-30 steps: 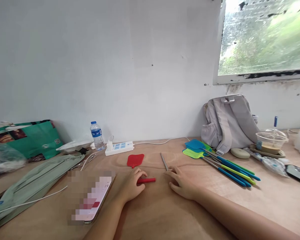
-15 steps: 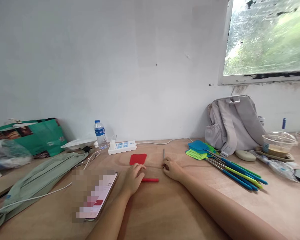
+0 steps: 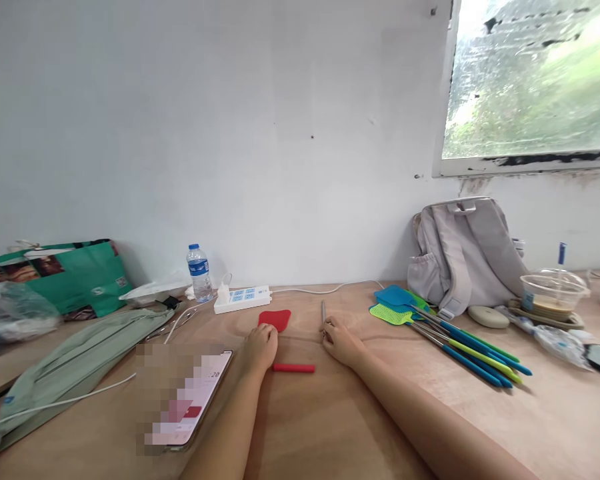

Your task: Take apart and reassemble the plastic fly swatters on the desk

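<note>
A red fly swatter head (image 3: 279,319) lies flat on the wooden table. My left hand (image 3: 261,345) is at its near left edge, with the fingers drawn together on it and the thumb mostly hidden. Close to that hand's right side is a loose red handle tube (image 3: 294,368), which the hand does not hold. My right hand (image 3: 338,340) rests on the table with its fingers closed round a thin grey metal rod (image 3: 323,309). The rod's far end sticks out beyond the fingers; its near end is hidden by them.
Several blue and green fly swatters (image 3: 460,337) lie in a pile on the right, before a grey backpack (image 3: 465,253). At the back stand a power strip (image 3: 243,299) and a water bottle (image 3: 199,273). A phone (image 3: 200,400) lies left of my left arm.
My left hand has moved slightly left, away from the red tube, and its spread fingers have closed at the red swatter head. My right hand stays on the rod. The view has shifted slightly.
</note>
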The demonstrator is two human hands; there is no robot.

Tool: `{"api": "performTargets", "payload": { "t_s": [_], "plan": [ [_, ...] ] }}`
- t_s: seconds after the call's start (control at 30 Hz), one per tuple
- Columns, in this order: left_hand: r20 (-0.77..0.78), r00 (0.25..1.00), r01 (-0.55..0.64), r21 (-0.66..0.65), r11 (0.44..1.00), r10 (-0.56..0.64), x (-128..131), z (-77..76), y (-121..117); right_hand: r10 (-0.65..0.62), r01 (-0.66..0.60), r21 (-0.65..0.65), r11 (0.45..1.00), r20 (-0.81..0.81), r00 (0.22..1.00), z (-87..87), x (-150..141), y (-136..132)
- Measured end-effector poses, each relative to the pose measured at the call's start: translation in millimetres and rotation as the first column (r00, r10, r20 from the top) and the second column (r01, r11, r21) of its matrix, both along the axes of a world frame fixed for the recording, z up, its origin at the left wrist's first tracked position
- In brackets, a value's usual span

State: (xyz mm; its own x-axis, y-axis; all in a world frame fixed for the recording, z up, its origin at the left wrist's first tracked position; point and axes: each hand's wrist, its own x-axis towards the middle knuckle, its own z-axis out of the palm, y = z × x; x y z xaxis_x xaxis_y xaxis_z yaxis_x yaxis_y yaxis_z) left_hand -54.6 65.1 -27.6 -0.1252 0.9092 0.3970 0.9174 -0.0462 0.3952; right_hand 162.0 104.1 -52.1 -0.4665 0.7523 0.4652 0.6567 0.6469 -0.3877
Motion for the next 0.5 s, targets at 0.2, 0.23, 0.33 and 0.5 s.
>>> {"api": "performTargets", "payload": {
  "t_s": [0.2,0.23,0.33,0.5],
  "plan": [
    [0.009,0.999,-0.032,-0.009,0.999,0.032,-1.2,-5.1,6.7,-0.018,0.018,0.004,1.0,0.026,0.999,-0.7,0.4,1.2],
    [0.015,0.999,-0.034,-0.013,0.999,0.034,-1.2,-6.2,7.3,-0.021,0.021,0.001,1.0,0.028,0.999,-0.6,0.4,1.2],
    [0.035,0.999,-0.039,-0.012,0.999,0.039,-2.1,-8.7,9.6,-0.029,0.029,-0.004,1.0,0.034,0.999,0.1,0.6,0.1],
    [0.047,0.999,0.018,0.085,0.996,-0.022,-1.7,-5.2,5.2,-0.055,0.055,0.006,0.998,0.041,0.998,4.7,3.2,-5.3]
  ]
}}
